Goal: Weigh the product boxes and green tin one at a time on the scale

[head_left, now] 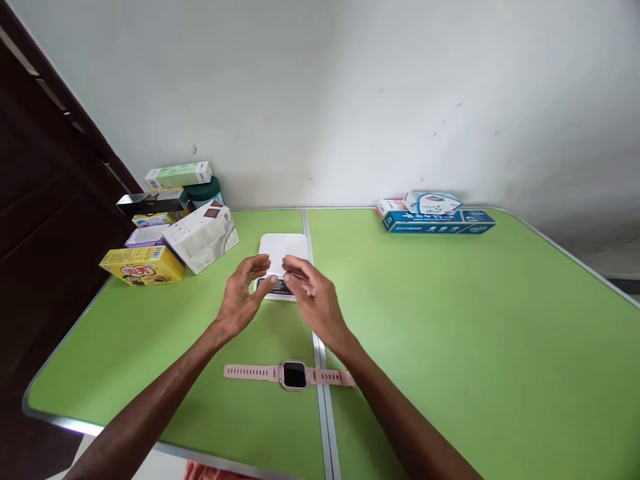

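Note:
A white scale with a dark display panel lies on the green table, left of its metal seam. Over the scale's near left corner hovers my left hand, thumb and fingers apart with nothing between them. My right hand is at the scale's near right side, its fingers loosely curved, thumb apart and nothing visible in it. The two hands face each other across the display, which they partly cover. Closer to me, a pink smartwatch is laid out flat with its strap straight; my right forearm crosses the strap's right end.
Several boxes are piled at the back left, including a yellow box, a white box and a green box. At the back right, a small white-and-blue pack rests on a long blue box. A wall bounds the table.

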### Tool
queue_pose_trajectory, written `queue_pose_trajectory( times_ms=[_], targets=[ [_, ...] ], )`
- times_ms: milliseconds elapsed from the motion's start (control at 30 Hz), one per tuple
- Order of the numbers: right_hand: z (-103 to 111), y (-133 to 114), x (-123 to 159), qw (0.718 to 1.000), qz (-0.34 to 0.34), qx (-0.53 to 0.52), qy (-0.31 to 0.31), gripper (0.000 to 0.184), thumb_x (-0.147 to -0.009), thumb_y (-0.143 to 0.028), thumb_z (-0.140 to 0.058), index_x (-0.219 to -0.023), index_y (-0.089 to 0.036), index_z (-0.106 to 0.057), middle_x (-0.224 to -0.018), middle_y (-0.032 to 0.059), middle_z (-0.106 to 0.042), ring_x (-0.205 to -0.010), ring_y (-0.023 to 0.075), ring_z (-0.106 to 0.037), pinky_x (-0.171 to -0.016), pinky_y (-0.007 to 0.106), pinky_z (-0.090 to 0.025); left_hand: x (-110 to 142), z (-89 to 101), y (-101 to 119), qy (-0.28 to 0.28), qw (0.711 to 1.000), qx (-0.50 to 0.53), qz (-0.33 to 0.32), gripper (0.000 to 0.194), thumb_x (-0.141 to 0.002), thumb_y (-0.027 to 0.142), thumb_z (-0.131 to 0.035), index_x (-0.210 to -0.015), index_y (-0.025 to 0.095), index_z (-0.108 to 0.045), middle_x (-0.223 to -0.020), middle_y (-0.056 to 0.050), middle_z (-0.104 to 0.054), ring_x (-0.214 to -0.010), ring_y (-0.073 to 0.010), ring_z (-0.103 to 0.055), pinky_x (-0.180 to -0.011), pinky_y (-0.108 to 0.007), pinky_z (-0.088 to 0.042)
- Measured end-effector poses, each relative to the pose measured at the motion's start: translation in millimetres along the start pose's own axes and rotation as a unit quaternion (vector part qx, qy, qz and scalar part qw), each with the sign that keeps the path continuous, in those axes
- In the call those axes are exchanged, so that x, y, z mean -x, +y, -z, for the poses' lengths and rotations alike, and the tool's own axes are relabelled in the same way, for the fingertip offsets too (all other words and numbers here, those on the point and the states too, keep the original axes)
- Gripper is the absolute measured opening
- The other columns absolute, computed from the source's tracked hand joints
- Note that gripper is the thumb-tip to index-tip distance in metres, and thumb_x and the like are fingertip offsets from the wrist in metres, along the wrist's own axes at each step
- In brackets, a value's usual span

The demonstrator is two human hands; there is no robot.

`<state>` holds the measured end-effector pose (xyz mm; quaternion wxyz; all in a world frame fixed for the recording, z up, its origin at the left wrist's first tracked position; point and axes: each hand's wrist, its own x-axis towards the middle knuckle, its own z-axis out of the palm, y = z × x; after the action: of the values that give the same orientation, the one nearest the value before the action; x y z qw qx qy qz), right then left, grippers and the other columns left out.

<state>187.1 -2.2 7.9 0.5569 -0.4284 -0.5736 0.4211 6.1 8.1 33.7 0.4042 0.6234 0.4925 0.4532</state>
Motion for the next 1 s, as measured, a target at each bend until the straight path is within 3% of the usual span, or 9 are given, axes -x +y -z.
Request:
queue_pose_trajectory(
  times_ms=[133,267,400,500,633,733,833,933,1000],
  targets=[
    [69,13,-6,0.996,0.003,0.020,0.092,0.045,-0.101,-0.055,-0.073,-0.134,-0.025,-0.077,-0.137,0.0126,-0.081,-0.128,0.0309,-0.078,-0.115,0.053,-0.062,-60,-63.4,11,-0.101,0.993,0.009,-0.057,0.053,-0.094,0.059,-0.081,-0.128,0.019,-0.074,-0.130,-0.016,-0.078,-0.124,-0.0350,-0.076,-0.117,-0.059,-0.059],
    [152,36,-29,0.970,0.005,0.102,0.222,0.044,-0.099,-0.053,-0.069,-0.130,-0.023,-0.075,-0.136,0.0153,-0.078,-0.126,0.0322,-0.076,-0.109,0.054,-0.064,-128,-143.3,14,-0.167,0.983,-0.063,-0.047,0.073,-0.089,0.060,-0.084,-0.145,0.018,-0.064,-0.150,-0.021,-0.069,-0.134,-0.0385,-0.070,-0.118,-0.060,-0.056],
    [249,68,-65,0.883,-0.010,0.218,0.416,0.064,-0.096,-0.056,-0.064,-0.147,-0.018,-0.062,-0.152,0.0230,-0.063,-0.140,0.0378,-0.063,-0.117,0.062,-0.055,-193,-229.9,19,-0.197,0.970,-0.142,-0.025,0.109,-0.082,0.058,-0.089,-0.168,0.016,-0.037,-0.177,-0.027,-0.040,-0.164,-0.0439,-0.043,-0.133,-0.059,-0.040],
    [306,88,-90,0.829,-0.064,0.254,0.495,0.077,-0.099,-0.061,-0.054,-0.158,-0.012,-0.050,-0.160,0.0275,-0.052,-0.153,0.0412,-0.049,-0.127,0.064,-0.044,-224,-275.1,19,-0.211,0.962,-0.174,-0.011,0.129,-0.074,0.064,-0.094,-0.172,0.013,-0.027,-0.180,-0.031,-0.031,-0.171,-0.0476,-0.028,-0.135,-0.058,-0.034],
    [357,96,-123,0.805,-0.121,0.264,0.518,0.084,-0.103,-0.071,-0.041,-0.159,-0.008,-0.049,-0.166,0.0299,-0.047,-0.160,0.0446,-0.041,-0.134,0.062,-0.032,-247,-305.6,12,-0.217,0.961,-0.173,-0.011,0.137,-0.066,0.072,-0.095,-0.170,0.012,-0.029,-0.177,-0.032,-0.035,-0.170,-0.0506,-0.027,-0.134,-0.059,-0.035],
    [384,90,-145,0.824,-0.170,0.259,0.474,0.082,-0.104,-0.076,-0.036,-0.148,-0.011,-0.061,-0.158,0.0276,-0.057,-0.151,0.0450,-0.050,-0.129,0.061,-0.038,-258,-317.9,9,-0.223,0.963,-0.151,-0.023,0.141,-0.060,0.072,-0.098,-0.169,0.013,-0.031,-0.173,-0.031,-0.039,-0.168,-0.0506,-0.031,-0.133,-0.060,-0.037],
    [399,84,-161,0.839,-0.214,0.269,0.422,0.071,-0.105,-0.075,-0.038,-0.135,-0.019,-0.070,-0.149,0.0223,-0.067,-0.139,0.0428,-0.059,-0.121,0.064,-0.043,-267,-326.3,10,-0.242,0.960,-0.142,-0.003,0.149,-0.052,0.068,-0.103,-0.171,0.017,-0.030,-0.175,-0.029,-0.033,-0.168,-0.0497,-0.031,-0.134,-0.059,-0.037],
    [405,85,-167,0.827,-0.243,0.315,0.397,0.063,-0.098,-0.070,-0.058,-0.137,-0.022,-0.070,-0.152,0.0208,-0.067,-0.140,0.0429,-0.060,-0.121,0.066,-0.041,-273,-330.5,12,-0.255,0.954,-0.158,0.004,0.151,-0.046,0.063,-0.106,-0.170,0.018,-0.031,-0.175,-0.027,-0.031,-0.166,-0.0495,-0.034,-0.135,-0.058,-0.038],
    [406,88,-164,0.825,-0.245,0.342,0.378,0.063,-0.091,-0.060,-0.070,-0.140,-0.021,-0.070,-0.152,0.0205,-0.068,-0.141,0.0423,-0.061,-0.121,0.061,-0.044,-275,-330.5,12,-0.254,0.950,-0.181,-0.006,0.148,-0.043,0.061,-0.106,-0.166,0.014,-0.038,-0.169,-0.027,-0.038,-0.160,-0.0501,-0.042,-0.131,-0.057,-0.043]
  ],
)
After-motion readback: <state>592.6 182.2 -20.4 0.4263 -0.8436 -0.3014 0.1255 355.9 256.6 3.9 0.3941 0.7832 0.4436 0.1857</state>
